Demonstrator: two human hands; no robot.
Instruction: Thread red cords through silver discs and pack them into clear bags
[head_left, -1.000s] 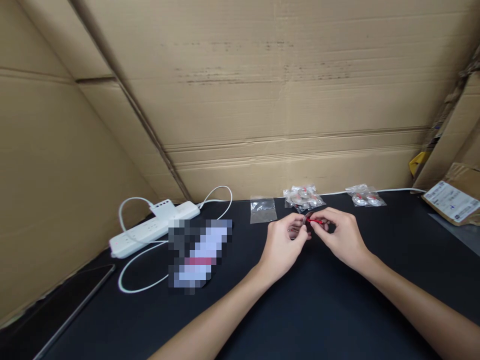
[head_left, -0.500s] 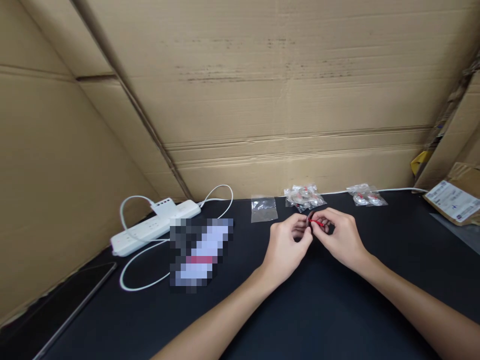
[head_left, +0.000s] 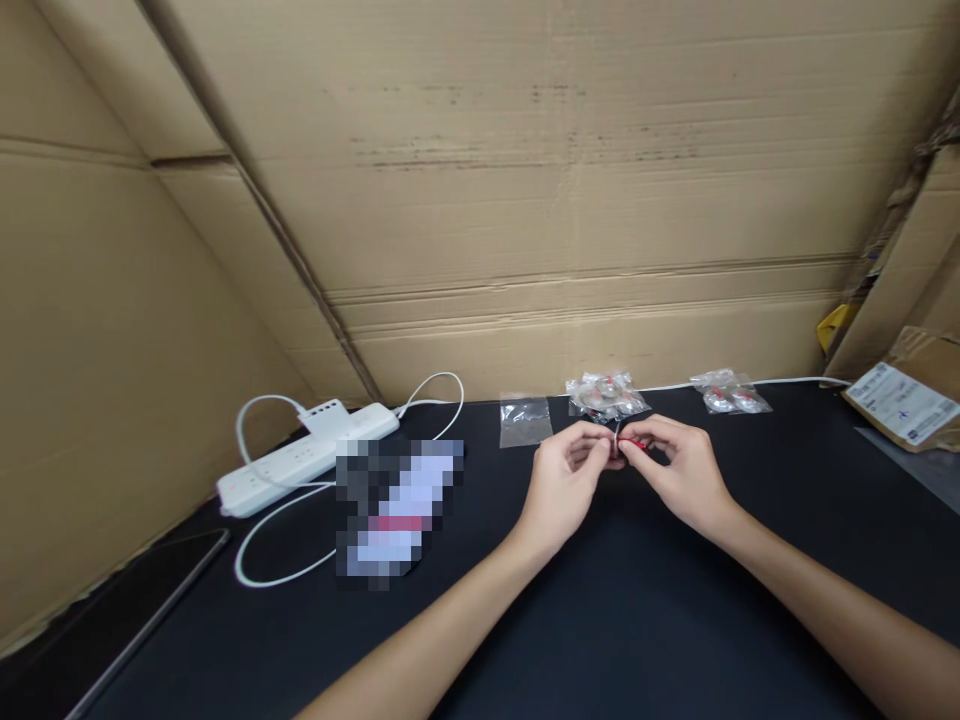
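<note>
My left hand (head_left: pixel 564 480) and my right hand (head_left: pixel 679 470) meet above the black table (head_left: pixel 615 620), fingers pinched together. Between them they hold a small metal ring with a red part (head_left: pixel 628 442); its exact shape is too small to make out. Just beyond the hands lies a clear bag of similar ring parts (head_left: pixel 604 394). An empty-looking clear bag (head_left: pixel 525 419) lies to its left, and another filled bag (head_left: pixel 729 392) to the right.
A white power strip (head_left: pixel 300 455) with looping white cable (head_left: pixel 277 560) lies at the left, beside a blurred-out object (head_left: pixel 397 510). A dark tablet (head_left: pixel 127 610) sits at the near left edge. Cardboard walls (head_left: pixel 525 200) enclose the table; a labelled parcel (head_left: pixel 904 400) stands at right.
Both hands have shifted slightly up and away, fingers still working the small ring between them. Nothing else on the table has moved.
</note>
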